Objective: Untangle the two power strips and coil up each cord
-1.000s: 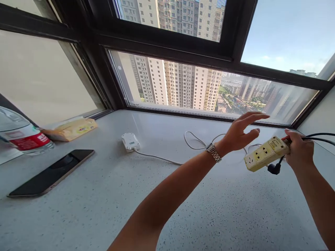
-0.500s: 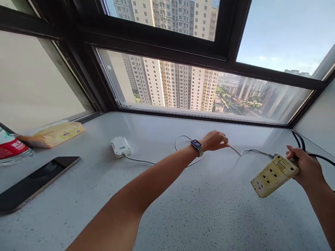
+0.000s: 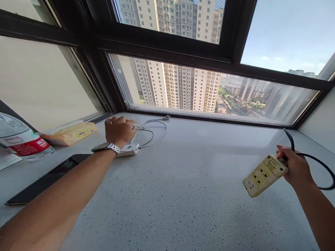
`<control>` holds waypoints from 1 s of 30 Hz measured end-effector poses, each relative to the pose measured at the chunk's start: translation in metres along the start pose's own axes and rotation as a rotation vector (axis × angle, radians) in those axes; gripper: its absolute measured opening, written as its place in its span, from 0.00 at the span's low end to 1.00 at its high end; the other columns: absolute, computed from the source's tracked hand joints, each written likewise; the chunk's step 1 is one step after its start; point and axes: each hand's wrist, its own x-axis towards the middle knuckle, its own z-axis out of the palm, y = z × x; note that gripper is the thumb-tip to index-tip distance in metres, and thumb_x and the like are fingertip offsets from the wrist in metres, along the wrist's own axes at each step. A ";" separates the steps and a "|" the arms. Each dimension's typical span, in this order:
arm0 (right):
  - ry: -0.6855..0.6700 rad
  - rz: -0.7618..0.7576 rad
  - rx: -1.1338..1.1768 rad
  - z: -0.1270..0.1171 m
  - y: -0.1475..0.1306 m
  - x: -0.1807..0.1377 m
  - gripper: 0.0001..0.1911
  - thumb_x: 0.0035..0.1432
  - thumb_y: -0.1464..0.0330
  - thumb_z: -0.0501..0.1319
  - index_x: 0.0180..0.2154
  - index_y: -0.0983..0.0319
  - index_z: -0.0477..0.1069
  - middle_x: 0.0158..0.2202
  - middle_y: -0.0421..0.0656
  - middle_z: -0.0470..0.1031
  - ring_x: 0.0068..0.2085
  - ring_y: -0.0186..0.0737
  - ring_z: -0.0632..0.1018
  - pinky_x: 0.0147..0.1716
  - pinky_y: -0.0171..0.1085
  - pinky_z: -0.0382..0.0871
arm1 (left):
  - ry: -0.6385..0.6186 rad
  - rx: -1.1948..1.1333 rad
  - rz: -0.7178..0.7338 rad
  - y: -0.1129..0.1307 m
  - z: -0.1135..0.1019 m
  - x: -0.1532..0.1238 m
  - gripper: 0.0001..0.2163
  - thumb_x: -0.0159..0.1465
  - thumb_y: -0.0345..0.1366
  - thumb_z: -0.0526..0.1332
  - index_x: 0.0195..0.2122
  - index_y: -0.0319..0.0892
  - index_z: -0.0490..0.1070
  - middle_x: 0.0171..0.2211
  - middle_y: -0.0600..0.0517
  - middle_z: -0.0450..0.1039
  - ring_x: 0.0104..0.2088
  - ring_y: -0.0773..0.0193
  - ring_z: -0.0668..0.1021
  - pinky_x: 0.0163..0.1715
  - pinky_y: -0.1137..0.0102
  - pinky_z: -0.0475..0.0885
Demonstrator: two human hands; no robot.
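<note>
At the left, my left hand (image 3: 119,130) is closed on a thin white cable (image 3: 165,131), which trails in loose loops on the sill. The cable's plug (image 3: 166,118) lies by the window frame. Partly behind my wrist sits a small white box (image 3: 132,149) with a little display, joined to the cable. At the right, my right hand (image 3: 298,165) grips a worn, yellowed power strip (image 3: 265,176) at its cord end. The strip is tilted, with its sockets facing up, and a black cord (image 3: 330,170) loops behind my hand.
A dark phone (image 3: 49,179) lies at the left, partly under my forearm. Beyond it are a yellow tissue pack (image 3: 75,133) and a clear bottle with a red label (image 3: 30,146). The black window frame (image 3: 199,116) borders the speckled white sill (image 3: 183,195).
My left hand has moved left, bringing the cable along into loops near the white box. The plug has left the power strip's end and lies by the window. My right hand still holds the strip.
</note>
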 end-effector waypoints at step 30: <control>-0.503 0.183 -0.142 0.120 0.059 -0.019 0.26 0.40 0.47 0.67 0.18 0.62 0.64 0.13 0.34 0.58 0.14 0.26 0.57 0.12 0.29 0.48 | -0.839 -1.338 0.267 0.218 0.017 -0.135 0.42 0.49 0.46 0.70 0.63 0.43 0.54 0.55 0.39 0.66 0.52 0.49 0.71 0.47 0.58 0.69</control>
